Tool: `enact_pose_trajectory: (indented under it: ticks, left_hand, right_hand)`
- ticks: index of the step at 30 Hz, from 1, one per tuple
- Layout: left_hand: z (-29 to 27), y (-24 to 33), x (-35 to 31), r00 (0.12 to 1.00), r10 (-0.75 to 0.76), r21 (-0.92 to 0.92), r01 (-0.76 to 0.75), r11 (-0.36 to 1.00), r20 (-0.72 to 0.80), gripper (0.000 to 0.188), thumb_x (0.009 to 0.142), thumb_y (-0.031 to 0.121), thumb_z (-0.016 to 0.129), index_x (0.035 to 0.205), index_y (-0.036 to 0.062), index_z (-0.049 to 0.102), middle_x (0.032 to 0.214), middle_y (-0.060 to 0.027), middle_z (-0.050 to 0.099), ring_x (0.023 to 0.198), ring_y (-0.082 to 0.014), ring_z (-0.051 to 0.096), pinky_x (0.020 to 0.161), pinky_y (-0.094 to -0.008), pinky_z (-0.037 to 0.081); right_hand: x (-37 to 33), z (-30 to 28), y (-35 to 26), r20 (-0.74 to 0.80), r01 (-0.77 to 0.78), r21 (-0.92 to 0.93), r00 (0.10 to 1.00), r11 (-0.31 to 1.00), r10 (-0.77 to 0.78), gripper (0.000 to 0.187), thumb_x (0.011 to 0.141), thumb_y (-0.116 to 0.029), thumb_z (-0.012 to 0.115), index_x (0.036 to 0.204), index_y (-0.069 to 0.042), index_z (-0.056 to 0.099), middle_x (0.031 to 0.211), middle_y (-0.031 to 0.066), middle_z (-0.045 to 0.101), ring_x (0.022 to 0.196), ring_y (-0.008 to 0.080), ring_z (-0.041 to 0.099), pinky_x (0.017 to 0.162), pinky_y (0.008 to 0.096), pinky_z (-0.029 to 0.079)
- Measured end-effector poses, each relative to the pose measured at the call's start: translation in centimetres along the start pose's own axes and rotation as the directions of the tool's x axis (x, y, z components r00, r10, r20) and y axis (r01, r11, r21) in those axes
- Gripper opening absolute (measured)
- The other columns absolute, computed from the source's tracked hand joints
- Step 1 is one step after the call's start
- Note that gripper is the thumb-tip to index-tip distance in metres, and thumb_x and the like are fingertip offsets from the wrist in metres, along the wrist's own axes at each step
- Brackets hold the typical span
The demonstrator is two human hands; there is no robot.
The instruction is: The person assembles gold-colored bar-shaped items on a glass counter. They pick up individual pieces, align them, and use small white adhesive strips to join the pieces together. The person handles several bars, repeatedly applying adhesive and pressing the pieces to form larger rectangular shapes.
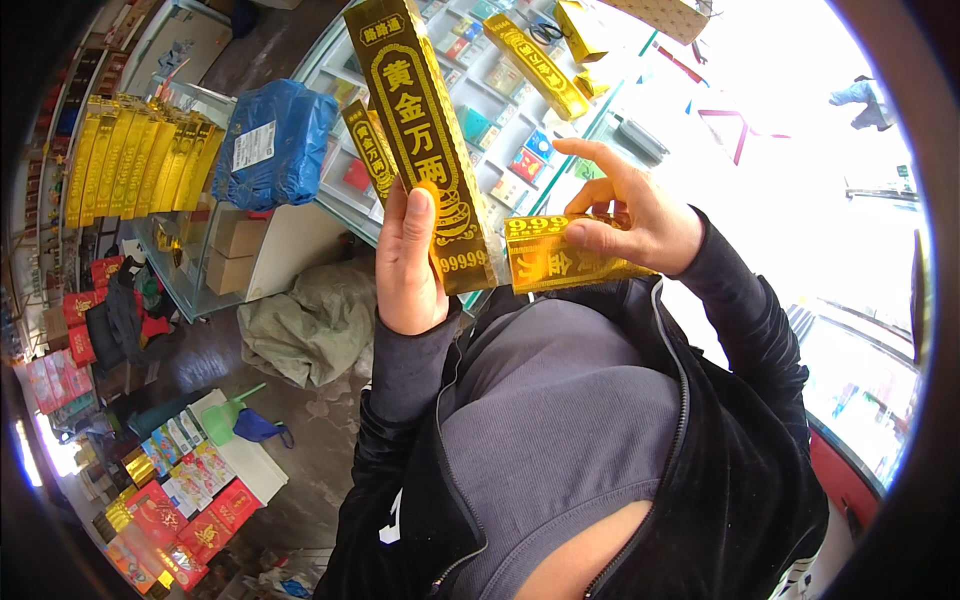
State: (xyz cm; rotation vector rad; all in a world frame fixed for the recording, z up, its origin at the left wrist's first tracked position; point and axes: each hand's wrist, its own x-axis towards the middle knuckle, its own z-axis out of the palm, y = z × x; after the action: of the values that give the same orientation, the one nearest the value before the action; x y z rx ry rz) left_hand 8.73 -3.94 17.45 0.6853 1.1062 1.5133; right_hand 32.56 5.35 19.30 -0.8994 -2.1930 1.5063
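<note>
My left hand is closed around the lower part of a long, narrow dark-brown box with gold printing, tilted with its top end away from me. In my right hand, the thumb and some fingers grip a shiny gold box, while the index finger sticks out. The gold box's left end sits right beside the lower end of the brown box; whether they touch, I cannot tell. Beyond my left hand, a similar dark box lies partly hidden behind the held one. What is inside the boxes is hidden.
Ahead is a glass display counter with small packs inside. On it lie a long gold box, a gold wedge-shaped piece and a blue wrapped package. Several gold boxes stand in a row at left. A greenish cloth lies below.
</note>
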Motion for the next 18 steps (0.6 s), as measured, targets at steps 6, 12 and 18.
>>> enact_pose_trajectory:
  ticks: [6,12,18]
  left_hand:
    - [0.4,0.8,-0.3,0.998,-0.055,-0.156,0.059,0.986,0.032,0.04,0.102,0.028,0.051,0.135,0.0038,0.046,0.121,-0.005,0.06,0.105,-0.0123,0.06,0.092,-0.0278,0.047]
    - [1.5,0.9,-0.3,0.999,-0.045,-0.116,0.047,0.992,0.02,0.041,0.103,0.026,0.049,0.137,0.0027,0.044,0.118,-0.0053,0.06,0.103,-0.0118,0.06,0.092,-0.0279,0.048]
    - [2.1,0.8,-0.4,0.999,-0.008,-0.089,0.012,0.996,0.047,0.043,0.103,0.024,0.049,0.139,0.0002,0.042,0.117,-0.0072,0.061,0.103,-0.012,0.06,0.092,-0.0274,0.048]
  right_hand:
    - [0.1,0.1,-0.3,-0.092,-0.021,-0.095,0.996,0.995,0.012,0.07,0.087,-0.038,0.07,0.137,-0.002,0.037,0.087,0.0113,0.073,0.071,0.0248,0.069,0.067,0.0298,0.053]
    - [0.0,0.0,-0.5,-0.056,-0.023,-0.137,0.998,0.99,0.016,0.07,0.087,-0.041,0.07,0.135,-0.002,0.039,0.089,0.0136,0.073,0.077,0.0267,0.072,0.071,0.0314,0.056]
    - [0.2,0.3,-0.1,-0.028,-0.02,-0.138,0.999,0.99,0.016,0.075,0.088,-0.048,0.066,0.142,-0.005,0.035,0.094,0.0159,0.073,0.067,0.0181,0.067,0.056,0.023,0.05]
